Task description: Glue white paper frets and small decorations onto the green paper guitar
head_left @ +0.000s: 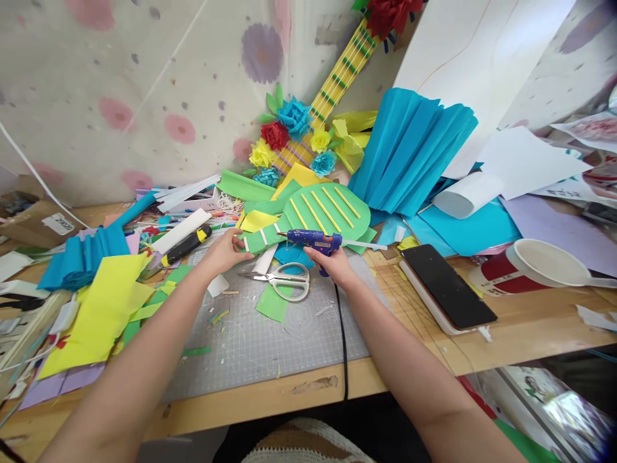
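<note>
- The right hand (336,267) has its grip clamped on the handle of a blue glue gun (314,240); the nozzle points left, at the neck of a green paper guitar (328,209).
- The left hand (224,252) has its grip closed on the end of that neck.
- The green paper guitar lies flat at the far edge of the grey cutting mat (250,347), with yellow strips across its body.
- White-handled scissors (285,281) lie on the mat, just in front of both hands.
- A black phone (448,288) lies on the wooden surface (530,328) to the right, well apart.
</note>
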A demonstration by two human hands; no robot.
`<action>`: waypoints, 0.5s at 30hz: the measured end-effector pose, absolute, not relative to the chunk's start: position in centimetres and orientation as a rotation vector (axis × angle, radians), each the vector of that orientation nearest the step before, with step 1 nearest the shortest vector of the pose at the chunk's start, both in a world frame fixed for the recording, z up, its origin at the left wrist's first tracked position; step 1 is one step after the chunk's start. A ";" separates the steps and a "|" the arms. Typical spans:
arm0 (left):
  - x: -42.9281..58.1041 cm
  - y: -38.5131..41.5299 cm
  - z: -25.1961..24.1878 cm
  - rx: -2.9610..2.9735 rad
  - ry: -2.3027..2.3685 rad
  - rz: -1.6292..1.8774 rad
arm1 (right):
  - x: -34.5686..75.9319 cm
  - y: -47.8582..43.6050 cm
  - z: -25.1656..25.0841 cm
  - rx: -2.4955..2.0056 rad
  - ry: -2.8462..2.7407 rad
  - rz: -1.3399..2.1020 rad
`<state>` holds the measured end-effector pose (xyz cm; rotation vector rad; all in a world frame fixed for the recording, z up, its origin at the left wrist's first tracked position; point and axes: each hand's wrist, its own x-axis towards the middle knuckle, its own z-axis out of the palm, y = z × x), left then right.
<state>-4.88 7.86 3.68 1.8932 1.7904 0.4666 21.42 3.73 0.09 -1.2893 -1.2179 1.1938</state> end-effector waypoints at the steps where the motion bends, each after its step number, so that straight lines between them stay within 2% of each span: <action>1: -5.2 7.9 3.2 1.864 1.753 0.505 | 21.4 3.8 0.0 -1.282 -1.213 1.194; 6: -6.2 8.3 1.6 1.790 1.633 0.610 | 21.3 3.7 0.1 -1.265 -1.208 1.203; 15: -6.0 8.6 2.6 1.896 1.701 0.528 | 21.2 3.6 0.2 -1.311 -1.219 1.211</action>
